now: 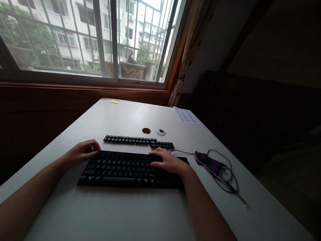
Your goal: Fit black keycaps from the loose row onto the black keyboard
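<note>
A black keyboard [119, 168] lies flat on a white desk, with dark bare patches along its back and right side where no keycaps show. Behind it, loose black keycaps [129, 140] stand lined up in rows. My left hand [83, 151] is at the keyboard's back left corner, its fingers curled and its thumb and fingertips closed against that corner. Over the right part of the keyboard, my right hand [171, 161] has its thumb and forefinger apart, with nothing visible between them. The undersides of its other fingers are hidden.
To the right lie a purple cloth [209, 162], a coiled black cable [231, 172] and a thin stick-like tool [242, 200]. Two round fittings, one an open hole [146, 131], sit behind the keycaps. A printed sheet [187, 116] and a yellow note [114, 101] are farther back.
</note>
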`<state>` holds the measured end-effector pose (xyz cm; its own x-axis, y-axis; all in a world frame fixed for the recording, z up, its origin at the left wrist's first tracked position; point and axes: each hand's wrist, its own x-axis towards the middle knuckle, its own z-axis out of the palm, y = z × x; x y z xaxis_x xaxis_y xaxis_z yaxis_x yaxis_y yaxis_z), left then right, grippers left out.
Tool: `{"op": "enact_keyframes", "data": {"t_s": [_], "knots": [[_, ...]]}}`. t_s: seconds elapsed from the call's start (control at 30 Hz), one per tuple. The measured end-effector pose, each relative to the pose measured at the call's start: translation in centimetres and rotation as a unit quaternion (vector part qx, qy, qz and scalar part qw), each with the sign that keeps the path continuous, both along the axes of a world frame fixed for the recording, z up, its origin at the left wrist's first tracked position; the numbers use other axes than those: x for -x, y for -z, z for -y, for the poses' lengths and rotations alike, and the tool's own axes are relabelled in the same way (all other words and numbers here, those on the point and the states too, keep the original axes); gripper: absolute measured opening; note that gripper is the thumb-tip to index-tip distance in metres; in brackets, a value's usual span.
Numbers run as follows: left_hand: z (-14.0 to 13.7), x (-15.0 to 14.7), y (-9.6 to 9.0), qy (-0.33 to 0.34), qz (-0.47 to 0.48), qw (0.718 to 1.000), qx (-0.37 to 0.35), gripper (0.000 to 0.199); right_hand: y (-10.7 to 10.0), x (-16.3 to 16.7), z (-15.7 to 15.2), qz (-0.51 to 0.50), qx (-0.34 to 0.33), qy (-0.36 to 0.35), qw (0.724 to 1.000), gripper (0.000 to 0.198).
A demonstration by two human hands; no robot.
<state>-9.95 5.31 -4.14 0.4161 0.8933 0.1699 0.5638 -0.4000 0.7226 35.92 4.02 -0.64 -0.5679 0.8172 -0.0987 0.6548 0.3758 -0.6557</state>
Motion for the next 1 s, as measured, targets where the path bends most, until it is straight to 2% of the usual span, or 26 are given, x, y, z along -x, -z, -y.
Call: {"op": "enact_keyframes", "data": {"t_s": [0.1, 0.23, 0.4, 0.53, 0.73, 0.87, 1.0], "knots": [[0.1, -0.1, -0.2, 0.007, -0.002, 1.000, 0.000, 0.030, 0.0, 0.0, 0.0, 0.000, -0.006, -0.003, 1.000, 0.046], [0.0, -0.1, -0.2, 0.004, -0.002, 1.000, -0.012, 0.030, -0.1, 0.1, 0.0, 0.002, 0.003, 0.001, 1.000, 0.056], [-0.1, 0.1, 0.1, 0.007, -0.004, 1.000, -0.008, 0.029, -0.3, 0.2, 0.2, 0.007, -0.017, -0.001, 1.000, 0.042], [-0.2, 0.3, 0.4, 0.010, 0.000, 1.000, -0.005, 0.029, -0.2, 0.1, 0.2, 0.006, -0.014, 0.004, 1.000, 0.050], [0.0, 0.1, 0.1, 0.006, -0.006, 1.000, -0.004, 0.029, 0.2, 0.1, -0.1, 0.014, -0.053, -0.008, 0.998, 0.035], [-0.1, 0.2, 0.1, 0.006, -0.009, 1.000, -0.007, 0.030, 0.5, 0.3, -0.4, -0.009, -0.068, 0.012, 0.998, 0.032], [-0.3, 0.4, 0.6, 0.008, 0.002, 1.000, 0.003, 0.031, 1.2, 0.7, -0.8, -0.052, -0.095, 0.071, 0.992, 0.033]]}}
